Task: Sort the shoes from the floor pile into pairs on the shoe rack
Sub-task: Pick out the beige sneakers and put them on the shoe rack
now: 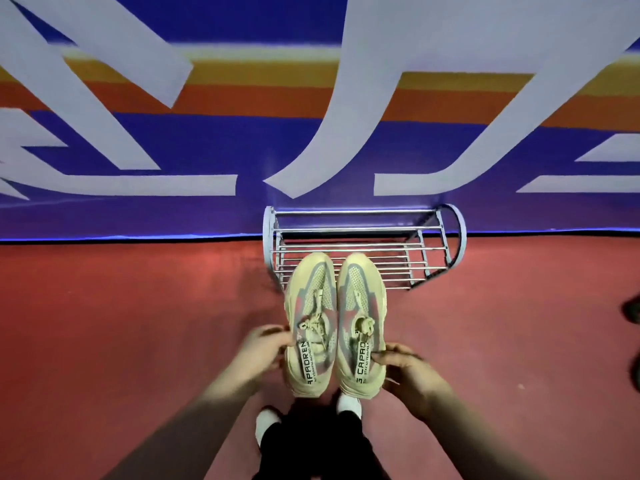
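Note:
Two matching beige and grey sneakers are held side by side, toes pointing away from me. My left hand (263,351) grips the left sneaker (310,323) at its heel side. My right hand (407,372) grips the right sneaker (362,323) the same way. The toes hover over the front left part of a small metal shoe rack (426,251), which stands on the red floor against the wall. No shoes sit on the visible rack bars.
Behind the rack rises a blue wall banner (207,150) with large white shapes and orange and yellow stripes. My white-shoed feet (348,405) and dark trousers are below the sneakers. Dark shoes (632,310) peek in at the right edge.

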Demonstrator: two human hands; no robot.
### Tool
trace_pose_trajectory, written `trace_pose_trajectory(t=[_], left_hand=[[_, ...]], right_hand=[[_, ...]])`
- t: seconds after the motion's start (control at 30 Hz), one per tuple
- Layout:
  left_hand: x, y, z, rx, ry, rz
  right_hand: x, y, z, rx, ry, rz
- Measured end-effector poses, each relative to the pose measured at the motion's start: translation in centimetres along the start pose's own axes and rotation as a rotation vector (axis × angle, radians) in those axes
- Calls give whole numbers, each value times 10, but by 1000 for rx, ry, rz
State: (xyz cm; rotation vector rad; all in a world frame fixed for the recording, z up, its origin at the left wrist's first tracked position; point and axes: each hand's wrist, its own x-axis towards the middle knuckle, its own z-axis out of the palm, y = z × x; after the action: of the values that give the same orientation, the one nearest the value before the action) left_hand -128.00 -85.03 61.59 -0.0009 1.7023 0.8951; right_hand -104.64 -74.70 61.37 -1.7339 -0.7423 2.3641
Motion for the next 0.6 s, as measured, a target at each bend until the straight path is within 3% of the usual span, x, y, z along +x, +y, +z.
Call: trace_pose_trajectory(t=[0.17, 0.43, 0.6], left_hand=[[97, -46, -6, -25, -14, -132], [261, -144, 22, -36, 57, -135], [374, -203, 23, 90, -17, -185]], right_hand=[[97, 33, -2, -60, 50, 43], [283, 98, -58, -282, 70, 135], [396, 123, -87, -506, 29, 219]])
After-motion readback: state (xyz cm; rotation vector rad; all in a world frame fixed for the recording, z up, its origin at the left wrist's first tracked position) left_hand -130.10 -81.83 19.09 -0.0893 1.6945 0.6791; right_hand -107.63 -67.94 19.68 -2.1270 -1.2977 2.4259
